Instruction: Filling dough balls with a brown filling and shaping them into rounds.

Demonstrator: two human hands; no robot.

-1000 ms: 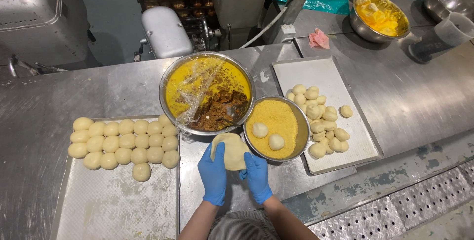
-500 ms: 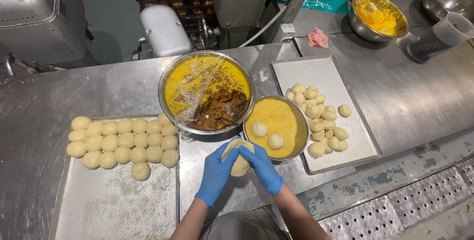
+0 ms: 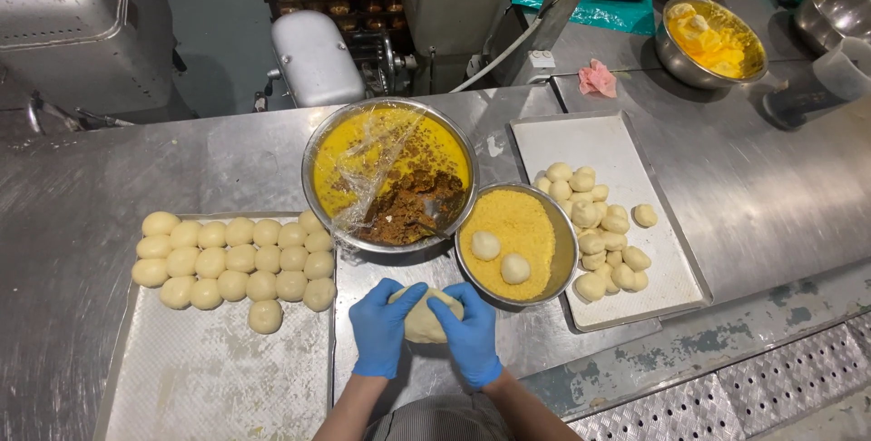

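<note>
A dough piece [image 3: 425,316] sits cupped between a gloved left hand [image 3: 381,328] and right hand [image 3: 472,332], both closed around it above the steel bench [image 3: 82,187]; a crumb bowl [image 3: 517,241] lies just beyond the right hand.

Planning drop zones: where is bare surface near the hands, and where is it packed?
Free: the left tray below its dough ball rows; the far end of the right tray beyond its dough pile. Crowded: both hands close on a dough piece just below the filling bowl and crumb bowl.
</note>
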